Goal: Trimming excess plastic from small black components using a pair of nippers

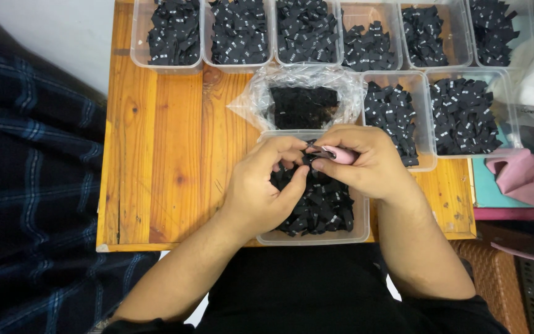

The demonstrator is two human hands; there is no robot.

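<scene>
Label (308, 158) btwn both hands, prob. pinched

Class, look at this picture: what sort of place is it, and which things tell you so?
Probably a small garment-label sorting bench. Clear plastic tubs full of small black fabric labels line a wooden table, and the right hand holds a small pink tool over one tub.
</scene>
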